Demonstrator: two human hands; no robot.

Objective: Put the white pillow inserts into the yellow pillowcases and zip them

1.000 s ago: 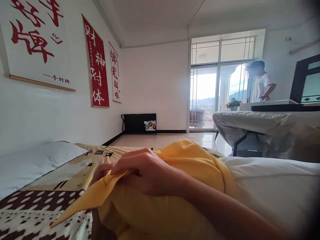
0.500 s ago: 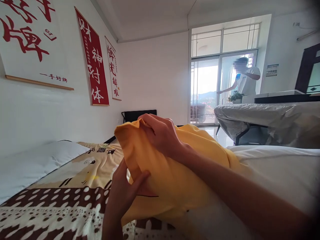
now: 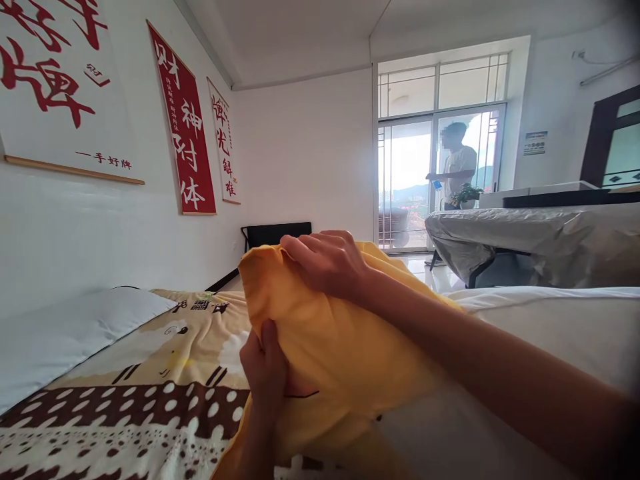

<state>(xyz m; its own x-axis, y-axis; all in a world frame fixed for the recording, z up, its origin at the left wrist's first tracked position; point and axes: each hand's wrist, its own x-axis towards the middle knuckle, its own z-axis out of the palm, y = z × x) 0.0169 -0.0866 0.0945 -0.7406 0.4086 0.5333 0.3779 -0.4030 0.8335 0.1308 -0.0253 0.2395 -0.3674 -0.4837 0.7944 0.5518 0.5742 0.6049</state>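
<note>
In front of me a large yellow cloth is held up over the bed, with a whitish area and dark printed marks lower down. My right hand grips its top edge from above, fingers curled over the far side. Lower and to the left, my left hand is closed on the cloth's left edge, with the thumb on top of the fabric. Most of the right fingertips are hidden behind the cloth. Under it lies a brown and cream patterned blanket.
A white pillow lies at the left by the wall, and white bedding at the right. Beyond stand a black chair and a table under plastic. A person stands at the glass door.
My left hand has gone from a spread thumb to a closed grip on the edge, slightly rightward. The cloth's left edge is straighter. The person at the door has lowered an arm and turned.
</note>
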